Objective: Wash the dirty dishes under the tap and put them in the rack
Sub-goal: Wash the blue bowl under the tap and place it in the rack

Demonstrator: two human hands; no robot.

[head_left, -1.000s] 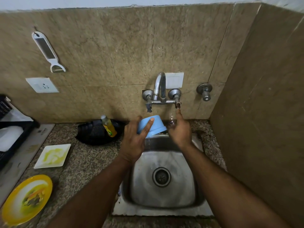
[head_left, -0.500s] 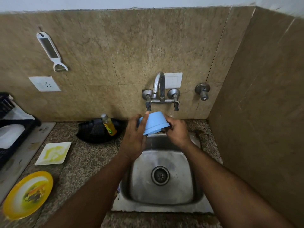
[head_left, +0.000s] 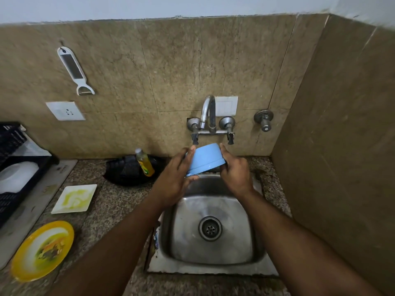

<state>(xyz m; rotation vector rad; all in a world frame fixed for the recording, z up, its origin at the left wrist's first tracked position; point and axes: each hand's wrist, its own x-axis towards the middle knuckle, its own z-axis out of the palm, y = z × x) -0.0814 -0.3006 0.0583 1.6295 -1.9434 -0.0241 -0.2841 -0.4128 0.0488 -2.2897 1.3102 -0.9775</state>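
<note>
**Blue bowl held under the tap, both hands on it**

Blue bowl (head_left: 205, 160) held tilted, base up and toward the camera, rim angled down and left, over the far edge of the sink (head_left: 213, 268), just below the tap (head_left: 208, 112). Clasped from both sides: left hand (head_left: 174, 180) cupping the left rim, fingers (head_left: 190, 154) curled up over the bowl's side and thumb under the rim; right hand (head_left: 235, 174) pressed against the right side, thumb up along the wall, other fingers hidden behind the bowl. No clear stream of water visible; hard to tell whether the tap runs.

Judged step: rinsing or rubbing the bowl, first of several dishes. Next move likely calling for a turn of the bowl so the inside meets the water, a firm hold on a wet, slippery wall, then a carry left across the tabletop (head_left: 119, 201) to the rack (head_left: 12, 189) at the far left edge, already holding something white.

Waiting on the tabletop, well apart from the sink: a white square plate (head_left: 74, 198) smeared yellow, and nearer, a yellow round plate (head_left: 42, 251) with food scraps. Near the wall, left of the sink, a soap bottle (head_left: 145, 162) leaning in a black holder (head_left: 126, 170). On the wall, a hanging peeler (head_left: 74, 71) and a socket (head_left: 65, 111).
</note>
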